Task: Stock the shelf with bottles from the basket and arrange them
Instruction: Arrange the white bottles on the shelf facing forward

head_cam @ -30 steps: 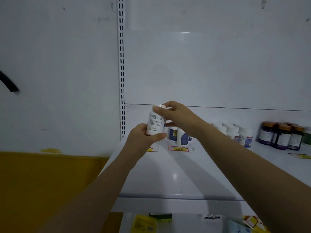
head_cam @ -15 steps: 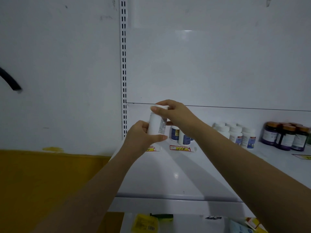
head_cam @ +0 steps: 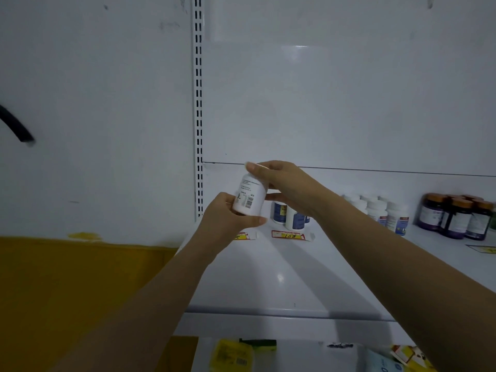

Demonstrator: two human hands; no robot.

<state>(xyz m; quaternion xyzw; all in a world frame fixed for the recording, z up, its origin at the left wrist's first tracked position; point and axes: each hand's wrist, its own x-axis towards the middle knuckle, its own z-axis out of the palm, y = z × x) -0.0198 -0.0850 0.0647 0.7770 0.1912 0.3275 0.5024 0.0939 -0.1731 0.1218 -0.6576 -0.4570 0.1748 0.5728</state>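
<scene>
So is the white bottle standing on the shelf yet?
No, the left hand and right hand hold the white bottle tilted above the shelf.

White bottle point(head_cam: 249, 194) up front: pale label, tiny black print, a black-striped barcode. The shelf point(head_cam: 268, 277) is plain glossy white. At the back stand blue-labelled bottles point(head_cam: 295, 219), white bodies with dark blue wraps. Further right, the white-capped bottles point(head_cam: 386, 213) show touches of blue and red. Then the purple jars point(head_cam: 456, 218), dark with orange-brown lids. The price tag point(head_cam: 291, 235) is yellow, edged in red. The upright point(head_cam: 198, 103) is white, lined with paired black slots. The wall point(head_cam: 80, 103) is white above, mustard yellow below.
</scene>
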